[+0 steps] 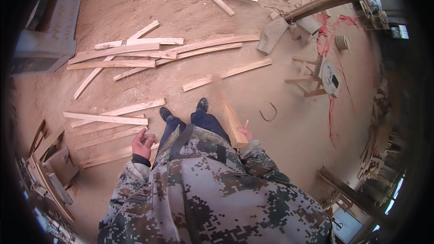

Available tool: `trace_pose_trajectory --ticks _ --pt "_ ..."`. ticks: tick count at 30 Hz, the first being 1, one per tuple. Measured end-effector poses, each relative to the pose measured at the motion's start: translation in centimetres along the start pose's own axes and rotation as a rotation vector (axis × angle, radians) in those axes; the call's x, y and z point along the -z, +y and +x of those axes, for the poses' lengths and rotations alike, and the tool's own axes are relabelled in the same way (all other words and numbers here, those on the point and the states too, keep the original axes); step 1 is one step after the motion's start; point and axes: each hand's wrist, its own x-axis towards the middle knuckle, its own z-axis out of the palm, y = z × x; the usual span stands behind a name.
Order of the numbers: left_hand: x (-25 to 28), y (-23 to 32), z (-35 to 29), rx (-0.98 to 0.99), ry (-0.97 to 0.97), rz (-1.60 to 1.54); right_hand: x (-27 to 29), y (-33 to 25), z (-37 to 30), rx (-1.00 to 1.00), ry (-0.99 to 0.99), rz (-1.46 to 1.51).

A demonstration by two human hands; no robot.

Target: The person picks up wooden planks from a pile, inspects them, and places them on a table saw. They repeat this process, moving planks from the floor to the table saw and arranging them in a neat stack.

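Observation:
My right hand (247, 132) grips the near end of a wooden board (232, 117) beside my right thigh. The board slants away ahead of me, and its far end is smeared by motion. A small pale stick (247, 123) pokes up by the fingers of that hand; its kind is too small to tell. On the other side, my left hand (143, 143) hangs at hip height with its fingers loosely bent and apart, nothing visible in it. Under it, several pale wooden strips (110, 135) lie on the ground.
More wooden strips (135, 54) lie crossed ahead on the dusty floor. A single strip (228, 75) rests past my feet. To the right are a curved dark strap (268, 114), a wooden stool (309, 76) and a round-topped piece (331, 77). Grey machinery (45, 47) stands far left.

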Motion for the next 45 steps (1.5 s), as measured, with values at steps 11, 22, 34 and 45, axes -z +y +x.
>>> trace_pose_trajectory --ticks 11,22,34,45 --pt "1.6 -1.1 -1.0 -0.051 0.066 0.049 -5.2 -0.3 -2.6 -0.046 -0.094 -0.119" --pt "2.6 -2.7 -1.0 0.016 0.093 -0.084 -11.9 -1.3 -0.3 -0.085 -0.072 -0.248" --pt "3.8 -4.1 -0.3 0.04 0.11 -0.088 -28.0 -5.1 2.6 -0.067 -0.446 -0.195" --pt "4.4 -5.8 0.0 0.013 0.189 -0.076 -33.7 -3.9 3.1 0.281 -0.361 -0.652"
